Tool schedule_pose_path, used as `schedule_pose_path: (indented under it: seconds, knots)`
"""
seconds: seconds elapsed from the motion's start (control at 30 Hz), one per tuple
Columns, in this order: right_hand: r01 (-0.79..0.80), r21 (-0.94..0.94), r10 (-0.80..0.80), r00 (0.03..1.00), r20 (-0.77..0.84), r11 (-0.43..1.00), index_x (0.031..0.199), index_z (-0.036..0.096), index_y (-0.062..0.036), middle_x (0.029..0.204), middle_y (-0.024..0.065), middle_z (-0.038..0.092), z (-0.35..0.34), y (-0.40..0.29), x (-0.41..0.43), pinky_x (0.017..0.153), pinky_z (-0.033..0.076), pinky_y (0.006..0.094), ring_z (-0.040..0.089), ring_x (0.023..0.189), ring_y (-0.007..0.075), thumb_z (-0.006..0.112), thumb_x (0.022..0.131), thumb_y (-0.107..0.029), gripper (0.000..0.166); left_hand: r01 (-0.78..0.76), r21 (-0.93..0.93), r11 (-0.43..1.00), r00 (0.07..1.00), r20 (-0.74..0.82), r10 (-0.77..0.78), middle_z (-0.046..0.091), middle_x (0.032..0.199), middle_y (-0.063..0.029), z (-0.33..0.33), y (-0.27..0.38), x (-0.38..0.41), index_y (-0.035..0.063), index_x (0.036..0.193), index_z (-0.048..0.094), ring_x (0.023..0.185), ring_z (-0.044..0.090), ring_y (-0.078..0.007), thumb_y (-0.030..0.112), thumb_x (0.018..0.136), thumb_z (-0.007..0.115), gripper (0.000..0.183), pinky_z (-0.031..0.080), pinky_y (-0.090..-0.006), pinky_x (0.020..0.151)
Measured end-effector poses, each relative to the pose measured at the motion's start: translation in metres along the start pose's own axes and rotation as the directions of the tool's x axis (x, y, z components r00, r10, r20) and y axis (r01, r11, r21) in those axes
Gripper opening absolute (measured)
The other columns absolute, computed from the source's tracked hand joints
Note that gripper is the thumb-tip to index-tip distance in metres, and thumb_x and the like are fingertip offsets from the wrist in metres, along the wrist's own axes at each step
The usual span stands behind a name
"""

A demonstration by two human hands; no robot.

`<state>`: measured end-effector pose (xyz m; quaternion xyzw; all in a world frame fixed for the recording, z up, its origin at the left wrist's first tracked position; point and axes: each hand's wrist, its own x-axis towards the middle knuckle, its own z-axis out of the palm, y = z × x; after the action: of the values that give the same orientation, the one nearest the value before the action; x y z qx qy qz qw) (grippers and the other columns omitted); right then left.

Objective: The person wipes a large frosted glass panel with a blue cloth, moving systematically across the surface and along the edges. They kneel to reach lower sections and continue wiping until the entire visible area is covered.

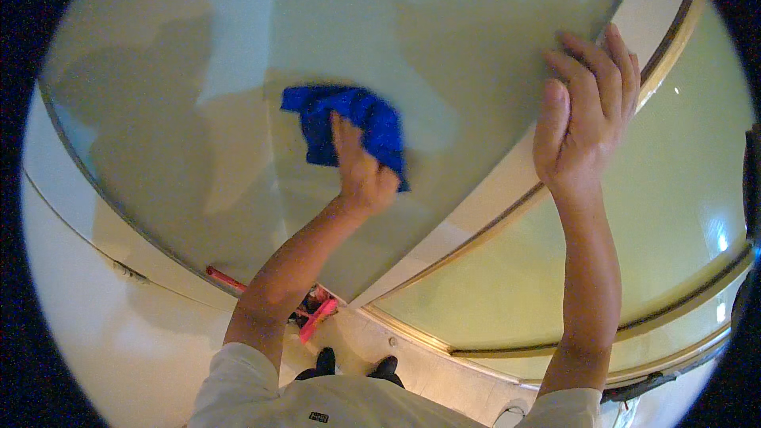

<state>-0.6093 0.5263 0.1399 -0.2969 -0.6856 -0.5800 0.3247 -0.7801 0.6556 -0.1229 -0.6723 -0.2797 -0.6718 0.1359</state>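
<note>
My left hand [365, 175] presses a crumpled blue cloth [380, 122] to a pale greenish panel that looks like glass [333, 238]. Part of the cloth lies beneath the fingers, and its edges spread out around them. Further right, my right hand [585, 104] lies with fingers apart across the panel's right edge and its white frame [469, 208]. Nothing shows in its grasp. Slight blur softens both hands. Shadows of the arms and body fall across the panel.
By the panel's lower corner are a pink-framed object [318, 315] and a pink rod [225, 278], partly behind my left forearm. Dark shoes [325, 361] stand on the pale floor [351, 339]. A second yellow-green panel [505, 285] with a wooden-toned trim is at right.
</note>
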Motion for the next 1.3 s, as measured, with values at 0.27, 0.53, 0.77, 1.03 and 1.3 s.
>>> schedule_pose_path:
  seconds: [0.27,0.53,0.77,1.03,1.3]
  knots:
    - [-0.036,-0.01,0.036,0.999,0.019,0.999,0.098,0.07,-0.0066,0.115,0.0109,0.065,0.0,-0.011,0.003,0.11,0.029,0.0514,0.048,0.128,0.0371,0.053,0.095,-0.025,0.025,-0.127,-0.293,0.948,0.961,0.199,0.19,0.063,0.107,-0.0161,0.038,0.052,-0.05,0.0126,0.112,0.066,0.102,0.06,-0.0406,0.029,0.078,0.063,0.038,0.044,-0.0559,0.091]
    - [-0.04,-0.055,0.044,0.997,0.065,0.998,0.096,0.07,-0.0063,0.116,0.0118,0.064,-0.004,-0.004,-0.001,0.11,0.03,0.0503,0.047,0.129,0.0378,0.052,0.097,-0.024,0.025,0.493,-0.237,0.837,0.755,0.594,-0.276,0.06,0.095,-0.0026,0.005,-0.051,-0.171,0.0193,0.097,0.057,0.091,0.055,-0.0266,0.044,0.086,0.053,0.027,0.042,-0.0414,0.083]
    - [-0.019,-0.088,0.029,0.994,0.107,0.996,0.096,0.069,-0.0036,0.115,0.0142,0.065,-0.006,-0.007,-0.005,0.109,0.032,0.048,0.049,0.125,0.0386,0.052,0.095,-0.018,0.022,0.732,-0.017,0.681,0.675,-0.12,-0.728,0.044,0.137,-0.0272,0.003,-0.13,-0.176,-0.0087,0.144,0.026,0.126,0.042,-0.0387,0.016,0.09,0.045,0.062,0.026,-0.0462,0.114]
    - [-0.004,-0.11,0.015,0.995,0.102,0.994,0.095,0.07,-0.0041,0.113,0.013,0.067,-0.007,-0.004,-0.005,0.109,0.032,0.0464,0.05,0.125,0.037,0.054,0.094,-0.016,0.02,0.615,-0.614,-0.495,-0.467,0.222,-0.856,0.06,0.114,-0.0102,0.036,0.002,-0.214,0.0062,0.119,0.055,0.096,0.058,-0.0285,0.044,0.098,0.039,0.045,0.048,-0.0423,0.089]
    - [-0.021,-0.101,0.029,0.997,0.072,0.995,0.096,0.071,-0.0044,0.114,0.0117,0.067,-0.002,-0.019,0.003,0.106,0.036,0.046,0.051,0.125,0.0372,0.058,0.092,-0.012,0.016,0.261,-0.422,-0.868,0.088,0.906,-0.414,0.066,0.099,-0.0062,-0.007,0.078,-0.162,0.0137,0.11,0.06,0.091,0.062,-0.0233,0.042,0.101,0.033,0.04,0.052,-0.0404,0.082]
